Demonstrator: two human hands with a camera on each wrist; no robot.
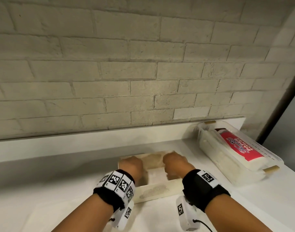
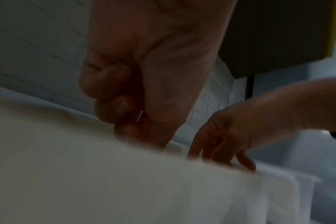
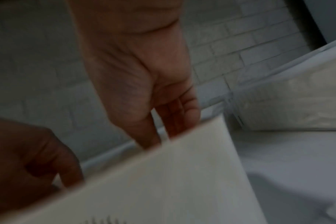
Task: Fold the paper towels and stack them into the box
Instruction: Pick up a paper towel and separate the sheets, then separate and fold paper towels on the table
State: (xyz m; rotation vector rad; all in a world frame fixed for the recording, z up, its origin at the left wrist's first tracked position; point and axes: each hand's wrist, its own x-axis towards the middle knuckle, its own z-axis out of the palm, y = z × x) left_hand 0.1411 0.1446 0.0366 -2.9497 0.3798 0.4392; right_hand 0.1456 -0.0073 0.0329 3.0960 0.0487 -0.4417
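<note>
A cream box (image 1: 153, 190) with a perforated front wall sits on the white counter. Both hands reach down into it from above. A crumpled beige paper towel (image 1: 153, 160) lies inside at the back, between the hands. My left hand (image 1: 133, 166) has its fingers curled; in the left wrist view a thin white edge shows pinched between finger and thumb (image 2: 132, 115). The straight fingers of my right hand (image 1: 175, 163) point down behind the box wall (image 3: 163, 181). The box rim hides both hands' fingertips and what they touch.
A clear plastic container (image 1: 235, 153) holding a wrapped pack with a red label stands at the right, close to the box. A brick wall (image 1: 143, 64) rises behind the counter's raised back ledge. White counter (image 1: 42, 190) lies to the left and in front.
</note>
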